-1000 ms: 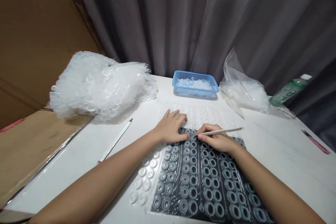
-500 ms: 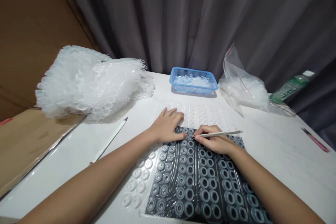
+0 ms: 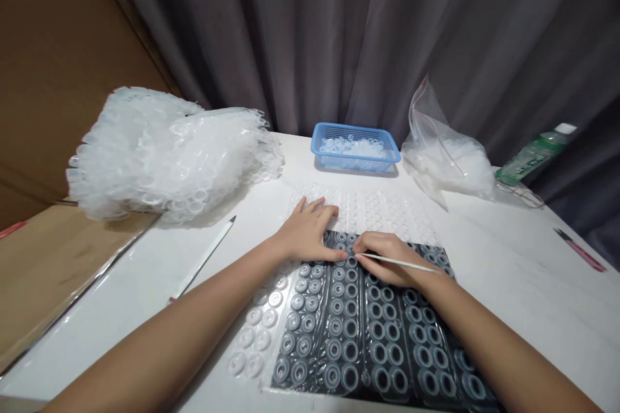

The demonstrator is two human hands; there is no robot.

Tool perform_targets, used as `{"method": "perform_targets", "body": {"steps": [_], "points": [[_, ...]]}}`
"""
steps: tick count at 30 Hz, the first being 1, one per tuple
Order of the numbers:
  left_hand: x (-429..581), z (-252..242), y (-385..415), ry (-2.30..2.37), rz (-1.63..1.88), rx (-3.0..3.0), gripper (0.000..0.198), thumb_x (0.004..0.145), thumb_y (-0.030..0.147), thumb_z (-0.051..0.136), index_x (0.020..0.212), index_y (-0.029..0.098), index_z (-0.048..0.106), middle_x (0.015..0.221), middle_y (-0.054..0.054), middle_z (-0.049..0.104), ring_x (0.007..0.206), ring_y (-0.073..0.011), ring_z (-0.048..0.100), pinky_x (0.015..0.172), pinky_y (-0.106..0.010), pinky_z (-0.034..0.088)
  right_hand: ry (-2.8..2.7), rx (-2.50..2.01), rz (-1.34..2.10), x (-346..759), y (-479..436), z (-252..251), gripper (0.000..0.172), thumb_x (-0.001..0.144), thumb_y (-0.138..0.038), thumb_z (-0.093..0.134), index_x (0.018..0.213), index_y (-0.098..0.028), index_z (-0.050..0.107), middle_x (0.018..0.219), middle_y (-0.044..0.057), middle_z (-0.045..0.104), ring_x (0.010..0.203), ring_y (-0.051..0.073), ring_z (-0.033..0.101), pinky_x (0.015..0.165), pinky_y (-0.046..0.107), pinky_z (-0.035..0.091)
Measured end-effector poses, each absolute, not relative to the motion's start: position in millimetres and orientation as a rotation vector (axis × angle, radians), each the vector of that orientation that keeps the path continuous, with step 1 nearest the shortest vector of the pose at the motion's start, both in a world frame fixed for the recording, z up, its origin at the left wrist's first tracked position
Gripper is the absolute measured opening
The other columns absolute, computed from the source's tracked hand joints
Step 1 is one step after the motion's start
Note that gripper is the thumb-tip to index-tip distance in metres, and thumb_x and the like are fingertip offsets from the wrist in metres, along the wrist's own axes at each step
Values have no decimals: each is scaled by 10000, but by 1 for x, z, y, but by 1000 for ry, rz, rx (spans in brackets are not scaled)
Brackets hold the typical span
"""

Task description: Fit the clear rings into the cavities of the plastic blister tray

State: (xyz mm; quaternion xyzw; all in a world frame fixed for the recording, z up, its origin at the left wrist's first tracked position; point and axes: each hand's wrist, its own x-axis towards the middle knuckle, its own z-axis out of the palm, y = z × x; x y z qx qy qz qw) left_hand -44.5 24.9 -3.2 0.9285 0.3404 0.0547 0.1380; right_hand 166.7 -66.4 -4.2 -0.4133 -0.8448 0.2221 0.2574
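Right hand (image 3: 387, 259) — fingers clamped on a thin white stick (image 3: 402, 262), tip right at the rings of the clear sheet (image 3: 342, 328), spread over black on the table (image 3: 513, 251)! Left hand (image 3: 306, 232) lies across the sheet — fingers apart.

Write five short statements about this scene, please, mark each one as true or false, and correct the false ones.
1. The right hand holds a thin stick. True.
2. The bag is right of the basket. True.
3. The basket is red. False: it is blue.
4. The bottle has a white cap. True.
5. The left hand grips the bottle. False: its fingers are spread, with the thumb over the black sheet.
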Motion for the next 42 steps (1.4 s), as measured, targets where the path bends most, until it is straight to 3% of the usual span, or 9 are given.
{"method": "perform_targets", "body": {"steps": [5, 9, 14, 17, 20, 25, 33, 42], "points": [[-44, -2, 25, 974, 158, 2675, 930, 604, 805, 547, 1286, 186, 414, 1314, -122, 520, 1364, -380, 254, 1120, -585, 70, -2349, -1139, 422, 167, -70, -11, 136, 921, -198, 404, 958, -197, 535, 966, 90, 658, 856, 186, 645, 738, 313, 523], [-45, -1, 26, 968, 146, 2658, 931, 578, 789, 588, 1277, 197, 422, 1316, -123, 519, 1359, -390, 257, 1119, -595, 63, -2066, -1278, 270, 177, -65, -14, 123, 923, -196, 391, 937, -202, 513, 998, 113, 670, 878, 197, 665, 757, 333, 532], [-46, -1, 25, 944, 162, 2659, 929, 598, 787, 577, 1291, 188, 419, 1336, -124, 501, 1363, -392, 242, 1120, -598, 61, -1883, -1381, 300, 184, -56, -12, 117, 869, -251, 510, 766, -202, 536, 1167, 140, 616, 1183, 271, 537, 866, 393, 492], [-47, 0, 24, 924, 183, 2670, 885, 625, 776, 566, 1291, 208, 435, 1364, -115, 481, 1363, -391, 248, 1119, -601, 65, -1929, -1332, 656, 179, -56, -9, 112, 862, -275, 546, 793, -199, 592, 1004, 82, 680, 971, 216, 639, 798, 346, 508], [-48, 1, 23, 874, 166, 2719, 790, 661, 766, 552, 1269, 266, 491, 1428, -93, 426, 1373, -400, 228, 1103, -628, 54, -1927, -1369, 843, 175, -57, -6, 103, 853, -280, 570, 835, -200, 632, 862, 34, 706, 800, 177, 655, 719, 305, 503], [-48, 2, 23, 840, 109, 2759, 741, 705, 774, 502, 1320, 362, 488, 1456, -69, 401, 1392, -404, 176, 1083, -651, 24, -1893, -1427, 856, 174, -58, -5, 110, 845, -285, 589, 836, -197, 655, 856, 28, 716, 767, 170, 650, 690, 289, 489], [-48, 1, 24, 853, 117, 2734, 738, 695, 759, 537, 1312, 356, 507, 1465, -47, 392, 1396, -387, 177, 1095, -640, 21, -1950, -1359, 818, 173, -59, -6, 108, 863, -272, 566, 849, -201, 647, 870, 34, 708, 790, 173, 653, 700, 299, 499], [-47, 1, 23, 856, 101, 2758, 748, 702, 771, 511, 1323, 354, 497, 1460, -66, 397, 1392, -395, 186, 1088, -642, 30, -2138, -1188, 516, 168, -57, -16, 90, 881, -219, 524, 832, -203, 597, 981, 68, 647, 891, 174, 627, 793, 319, 503]]}}
